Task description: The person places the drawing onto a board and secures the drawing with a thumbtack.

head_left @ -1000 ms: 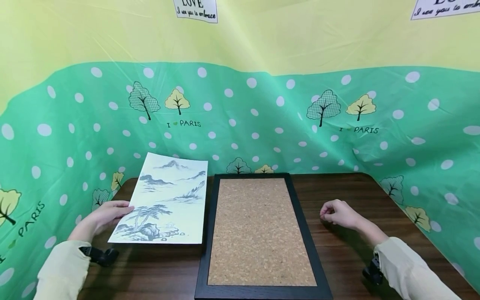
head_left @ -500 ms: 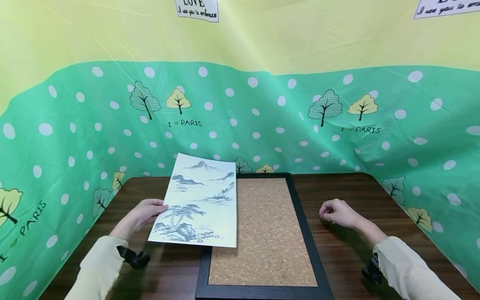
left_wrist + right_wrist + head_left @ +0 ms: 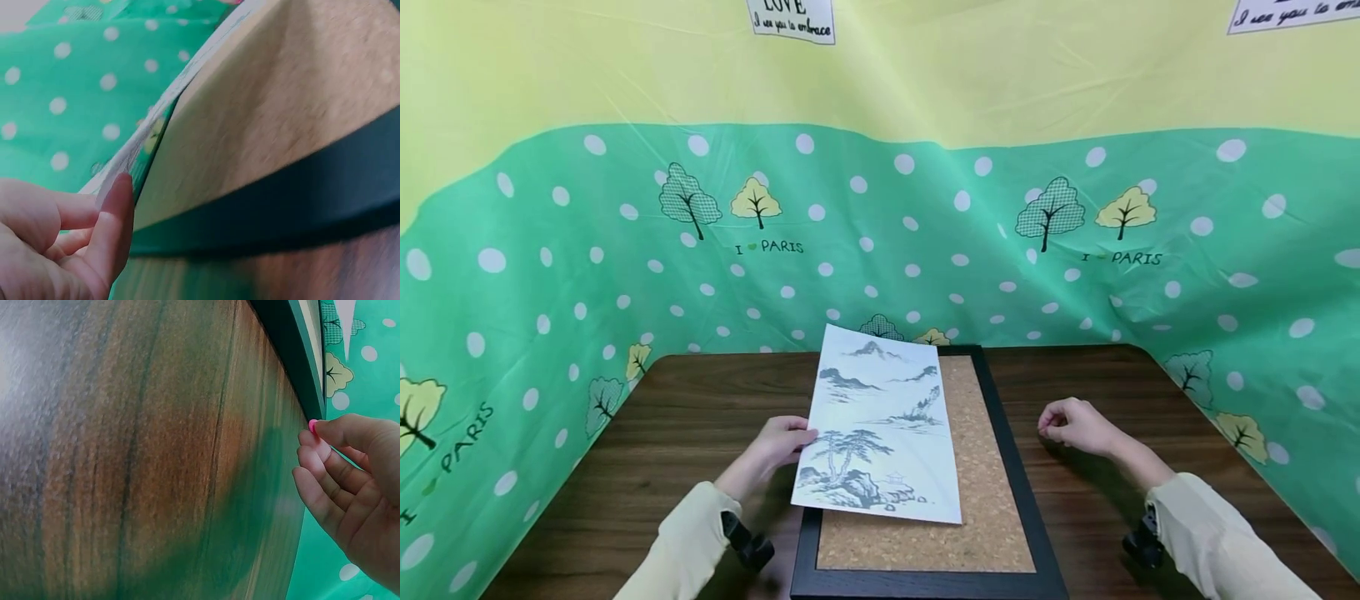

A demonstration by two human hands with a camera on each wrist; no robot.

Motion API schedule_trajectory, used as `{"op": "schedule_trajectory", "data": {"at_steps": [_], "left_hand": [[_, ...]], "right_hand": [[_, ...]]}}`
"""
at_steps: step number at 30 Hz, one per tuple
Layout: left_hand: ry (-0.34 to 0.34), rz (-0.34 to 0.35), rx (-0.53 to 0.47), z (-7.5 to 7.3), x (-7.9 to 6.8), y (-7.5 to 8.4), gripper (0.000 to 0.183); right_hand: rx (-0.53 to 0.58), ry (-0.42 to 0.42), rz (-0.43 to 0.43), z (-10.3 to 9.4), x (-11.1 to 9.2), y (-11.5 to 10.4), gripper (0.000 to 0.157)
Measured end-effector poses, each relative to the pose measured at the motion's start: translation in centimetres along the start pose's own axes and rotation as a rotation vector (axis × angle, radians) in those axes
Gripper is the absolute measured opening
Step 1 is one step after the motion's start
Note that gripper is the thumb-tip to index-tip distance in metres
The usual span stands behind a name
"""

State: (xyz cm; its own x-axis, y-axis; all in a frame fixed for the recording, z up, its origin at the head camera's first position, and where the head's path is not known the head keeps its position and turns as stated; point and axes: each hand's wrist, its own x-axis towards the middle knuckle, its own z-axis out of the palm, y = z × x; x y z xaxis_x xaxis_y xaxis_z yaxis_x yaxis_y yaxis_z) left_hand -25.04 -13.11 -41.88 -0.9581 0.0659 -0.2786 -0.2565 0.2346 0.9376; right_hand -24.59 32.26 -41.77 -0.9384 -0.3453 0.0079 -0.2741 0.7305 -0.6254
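My left hand (image 3: 777, 443) pinches the left edge of a white sheet (image 3: 880, 417) printed with a blue-grey landscape of mountains and pines. The sheet is tilted over a black-framed cork board (image 3: 988, 475), covering much of its left and middle cork. In the left wrist view, thumb and fingers meet on the sheet's thin edge (image 3: 144, 128), and a gap shows between it and the cork (image 3: 281, 106). Right of the board, my right hand (image 3: 1078, 427) is above the table. Its thumb and index finger pinch a small pink pin-like object (image 3: 313, 426), mostly hidden by the fingers.
The board lies on a dark wooden table (image 3: 625, 483), its near frame edge close to the bottom of the head view. A green and yellow curtain (image 3: 880, 217) with white dots and trees hangs behind the table and along both sides.
My left hand has carried the sheet rightward, from beside the board to over it, and slightly nearer. The right hand has stayed in place.
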Motion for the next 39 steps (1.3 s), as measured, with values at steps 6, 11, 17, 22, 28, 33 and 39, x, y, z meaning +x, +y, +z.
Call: {"op": "schedule_trajectory", "data": {"at_steps": [6,11,17,22,28,33,39], "left_hand": [[0.010,0.029,0.012,2.3,-0.4,-0.5,0.016],[-0.017,0.065,0.060,3.4,-1.1,-0.8,0.018],[-0.050,0.117,0.094,4.3,-1.8,-1.2,0.015],[-0.074,0.124,0.103,4.8,-1.9,-1.4,0.009],[-0.097,0.134,0.147,5.0,-1.9,-1.6,0.014],[-0.097,0.141,0.189,5.0,-2.0,-1.3,0.017],[-0.091,0.140,0.227,5.2,-2.3,-1.2,0.017]], "right_hand": [[-0.004,0.008,0.024,0.2,0.0,0.0,0.007],[-0.010,0.011,0.019,0.3,0.0,0.1,0.008],[-0.013,0.011,0.009,0.5,0.3,-0.1,0.007],[-0.012,0.012,0.019,0.6,0.4,-0.1,0.007],[-0.003,-0.001,-0.003,0.6,0.4,-0.3,0.007],[0.001,-0.008,-0.019,0.6,0.5,-0.3,0.006],[0.002,-0.010,-0.008,0.7,0.6,-0.1,0.006]]}}
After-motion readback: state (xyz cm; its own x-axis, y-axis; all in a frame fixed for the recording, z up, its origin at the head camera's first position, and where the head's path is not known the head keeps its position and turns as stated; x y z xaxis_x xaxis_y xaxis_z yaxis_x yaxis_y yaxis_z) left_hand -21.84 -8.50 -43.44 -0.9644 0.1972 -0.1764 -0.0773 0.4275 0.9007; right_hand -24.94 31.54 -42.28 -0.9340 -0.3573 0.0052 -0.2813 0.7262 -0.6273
